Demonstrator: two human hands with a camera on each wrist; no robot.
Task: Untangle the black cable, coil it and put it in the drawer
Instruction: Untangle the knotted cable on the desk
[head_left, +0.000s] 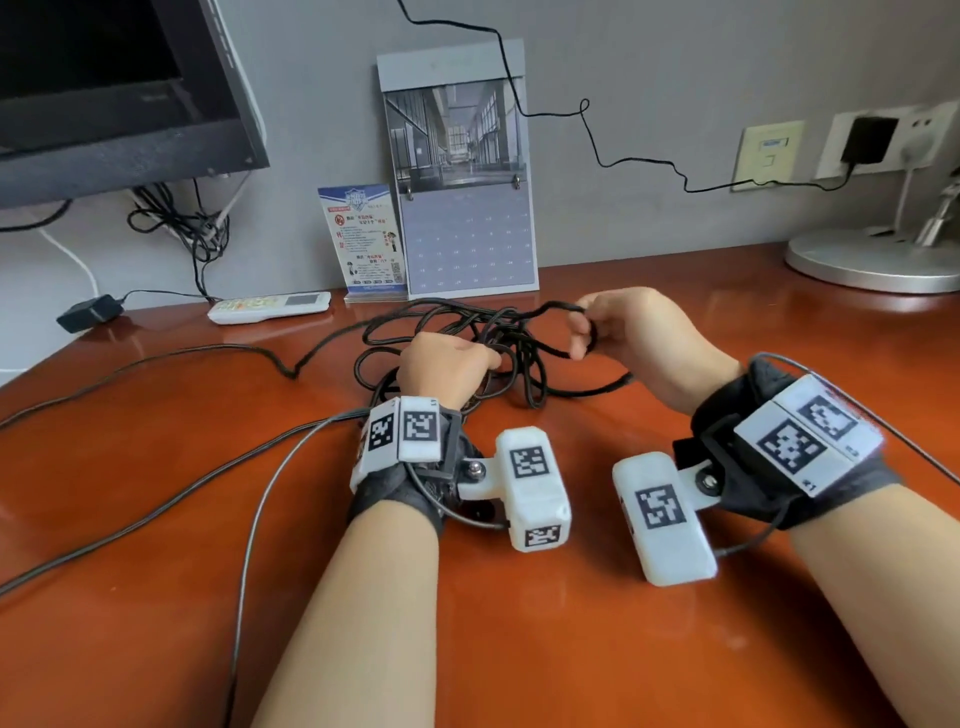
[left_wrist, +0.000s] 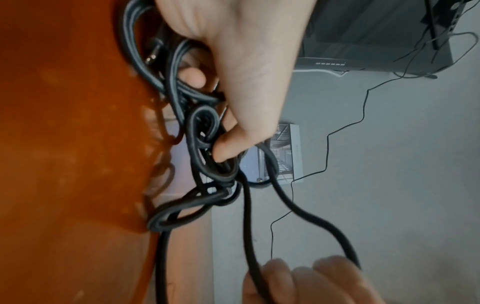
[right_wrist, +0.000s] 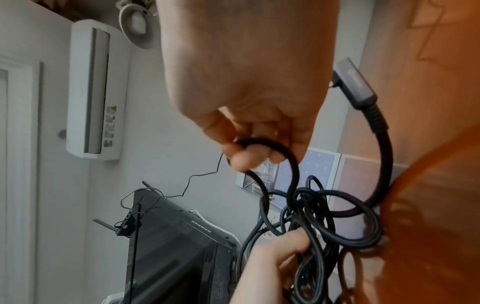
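Between the two hands, the black cable (head_left: 462, 338) lies as a loose tangle on the desk (head_left: 519, 623), its loops crossing one another many times. The bulk of the tangle is gripped by the left hand (head_left: 447, 369), whose fingers are curled round several strands at once. A single loop, drawn out of the heap to the right, is pinched by the curled fingers of the right hand (head_left: 623, 332). One plug (right_wrist: 355, 84) is seen hanging free just beside the right hand, with its strand running back into the tangle.

No drawer is shown in any view, so the untangling is judged to be at an early stage, with coiling and stowing not yet begun.

If the pinched loop is pulled harder while the heap is held tight by the left hand, the crossings under that hand may be cinched into a firm knot. The free plug could be caught in a loop and dragged through, making a new tangle. Thinner grey leads (head_left: 156, 467) run across the desk to the left of the left hand and could be mistaken for, or swept into, the cable. The calendar (head_left: 462, 171) and card (head_left: 363, 239) beyond the hands could be knocked over by a wide pull.
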